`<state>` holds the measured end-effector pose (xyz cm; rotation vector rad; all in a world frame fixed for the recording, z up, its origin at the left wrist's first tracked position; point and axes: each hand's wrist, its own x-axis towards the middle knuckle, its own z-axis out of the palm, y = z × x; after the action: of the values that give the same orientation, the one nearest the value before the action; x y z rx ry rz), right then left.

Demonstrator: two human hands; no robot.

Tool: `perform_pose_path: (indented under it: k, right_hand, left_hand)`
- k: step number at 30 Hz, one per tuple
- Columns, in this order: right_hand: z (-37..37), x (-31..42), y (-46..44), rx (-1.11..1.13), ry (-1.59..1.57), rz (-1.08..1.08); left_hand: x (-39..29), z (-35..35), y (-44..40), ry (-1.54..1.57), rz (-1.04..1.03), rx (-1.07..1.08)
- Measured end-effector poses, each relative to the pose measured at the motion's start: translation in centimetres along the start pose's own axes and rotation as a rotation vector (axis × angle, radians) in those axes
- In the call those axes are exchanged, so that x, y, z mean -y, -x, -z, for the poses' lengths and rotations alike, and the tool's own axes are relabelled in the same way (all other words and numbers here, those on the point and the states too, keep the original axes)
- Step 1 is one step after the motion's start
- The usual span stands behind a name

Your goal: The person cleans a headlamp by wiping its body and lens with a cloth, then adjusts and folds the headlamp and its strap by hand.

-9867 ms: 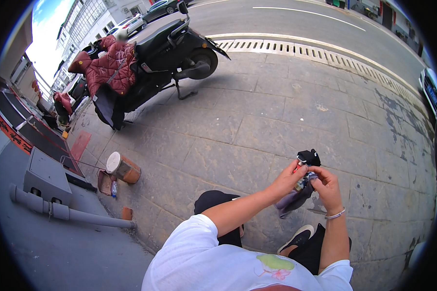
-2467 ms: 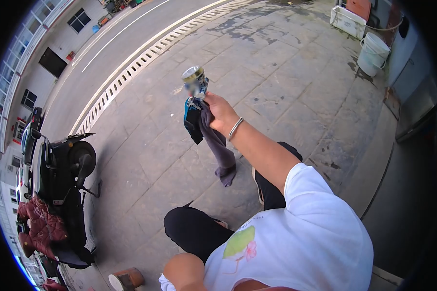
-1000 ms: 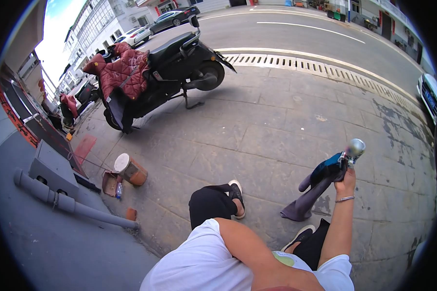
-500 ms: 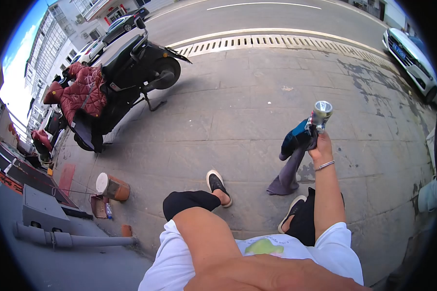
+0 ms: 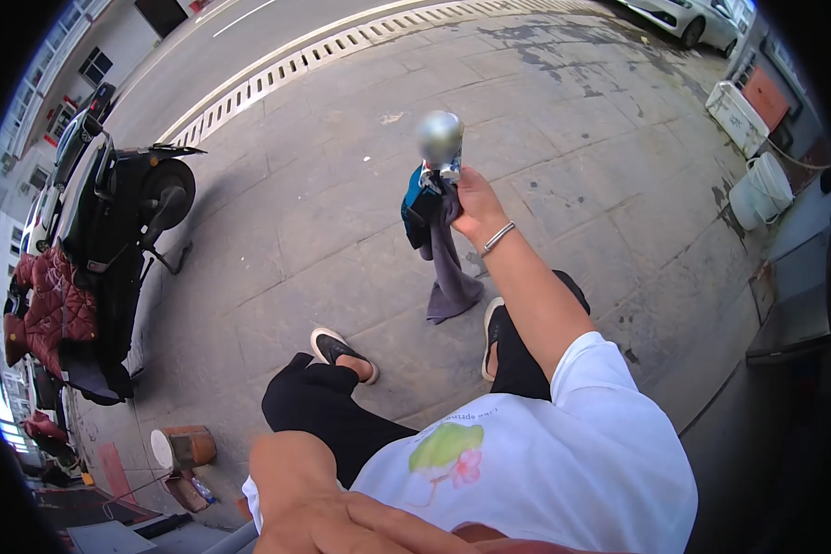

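Observation:
My right hand (image 5: 478, 203) is out in front over the pavement, its fingers closed around a shiny silver can (image 5: 443, 148) whose upper end is blurred. Bunched in the same grip are a blue-and-black cloth-like item (image 5: 420, 205) and a grey cloth (image 5: 452, 286), which hangs down below. A silver bracelet circles that wrist. Close to the camera, at the bottom edge, is my left hand (image 5: 360, 524). Its arm is bent, and its fingers stretch toward the right across my chest; the tips are cut off or hidden.
A black scooter (image 5: 111, 249) with a red quilted cover stands at the left. Near it are a brown-and-white bucket (image 5: 185, 447) and a dustpan (image 5: 186, 494). At the right are a white bucket (image 5: 760, 191) and a white box (image 5: 737, 117). A white car (image 5: 679, 14) is parked beyond.
The view has turned rightward, so the scooter now sits farther left and the right-hand buckets show. My right hand, still holding the can and cloth, appears farther left and higher.

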<state>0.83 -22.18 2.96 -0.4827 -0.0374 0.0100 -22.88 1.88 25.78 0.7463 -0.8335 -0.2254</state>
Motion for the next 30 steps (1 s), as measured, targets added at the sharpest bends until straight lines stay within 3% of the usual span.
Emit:
perform_pose_path:
  k: [2,4,5,7,8,10,11,13,17,23,30]
  right_hand:
    - [-0.7,-0.3,0.6,-0.017,-0.019,-0.02]
    - [-1.5,-0.3,0.4,0.029,-0.044,-0.04]
    - [-1.5,-0.6,0.4,-0.043,-0.032,-0.051]
    - [-1.8,-1.2,0.4,-0.034,-0.053,-0.086]
    - [-2.0,-1.7,0.2,-0.023,-0.064,-0.106]
    - [-1.9,-2.7,-0.2,-0.025,-0.038,-0.124]
    - [-1.9,-3.3,-0.5,-0.025,-0.026,-0.132]
    - [-2.5,-4.2,-0.4,-0.041,-0.031,-0.188]
    - [-2.4,-4.9,-0.7,-0.026,0.044,-0.213]
    - [-0.3,-4.6,-1.2,-0.014,0.115,-0.165]
    - [-1.1,-3.9,-0.7,-0.096,0.092,-0.165]
  left_hand:
    - [3.2,3.9,-3.2,0.045,-0.274,0.248]
    - [3.8,9.1,-3.4,-0.078,-0.206,0.293]
    - [5.7,9.8,-2.9,-0.249,-0.24,-0.046]
    - [9.1,14.7,-4.3,-0.385,0.0,-0.329]
    - [11.2,17.0,-5.1,-0.594,0.095,-0.429]
    - [15.1,21.7,-5.7,-0.687,0.282,-0.496]
    - [17.3,23.7,-5.5,-0.8,0.281,-0.517]
    - [20.1,26.2,-4.3,-0.643,0.396,-0.583]
    - [20.6,26.6,-4.5,-0.385,0.636,-0.535]
    - [20.0,27.2,-4.6,-0.524,0.786,-0.515]
    - [20.4,24.6,-4.6,-0.698,0.469,-0.523]
